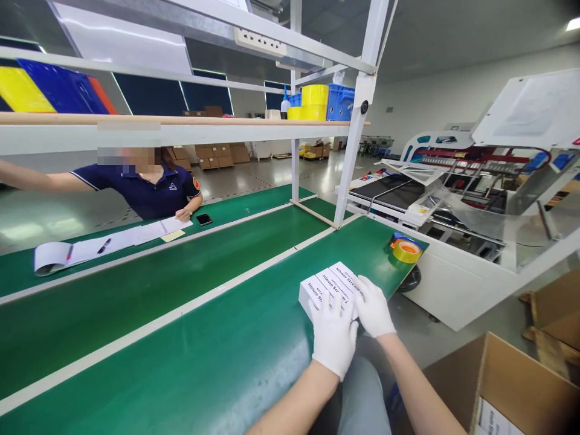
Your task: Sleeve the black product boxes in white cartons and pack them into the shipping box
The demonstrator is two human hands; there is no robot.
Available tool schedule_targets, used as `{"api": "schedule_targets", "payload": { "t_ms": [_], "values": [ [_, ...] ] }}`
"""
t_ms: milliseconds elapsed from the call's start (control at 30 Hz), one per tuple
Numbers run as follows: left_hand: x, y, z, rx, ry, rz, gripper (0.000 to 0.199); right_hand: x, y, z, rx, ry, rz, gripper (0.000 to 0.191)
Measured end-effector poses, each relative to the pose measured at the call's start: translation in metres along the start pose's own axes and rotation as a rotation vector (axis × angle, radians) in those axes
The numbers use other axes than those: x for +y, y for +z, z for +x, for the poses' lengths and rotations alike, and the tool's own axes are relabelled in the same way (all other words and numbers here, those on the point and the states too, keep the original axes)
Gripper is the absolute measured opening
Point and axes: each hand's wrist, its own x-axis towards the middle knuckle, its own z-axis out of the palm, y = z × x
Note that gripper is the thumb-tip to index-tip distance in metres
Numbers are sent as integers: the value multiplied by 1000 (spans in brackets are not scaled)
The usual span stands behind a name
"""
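Note:
Three white boxes (324, 287) with black "Minute Stream" print lie side by side on the green tabletop, close to its near edge. My left hand (334, 338), in a white glove, rests on their near end with its fingers spread flat over the printed tops. Part of the lettering is hidden under those fingers. At the right end, my gloved right hand (375, 307) presses against the side of the rightmost box, its fingers bent over the top edge. Its thumb is mostly hidden.
Tape rolls (406, 251) sit at the table's right corner. An open cardboard carton (521, 368) with white boxes inside stands low on my right. A shelf post (356, 145) rises beyond. Across the table, a person (140, 187) sits by papers (131, 235) and a phone (204, 219).

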Motion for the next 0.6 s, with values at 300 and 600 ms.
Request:
{"api": "schedule_targets", "payload": {
  "t_ms": [300, 600],
  "values": [
    [-2, -1, 0, -25, 8, -120, 55, 0, -2, 2, -48, -13, 0, 53],
    [3, -7, -5, 44, -11, -236, 59, -14, -21, 15, -194, 39, -85, 47]
  ]
}}
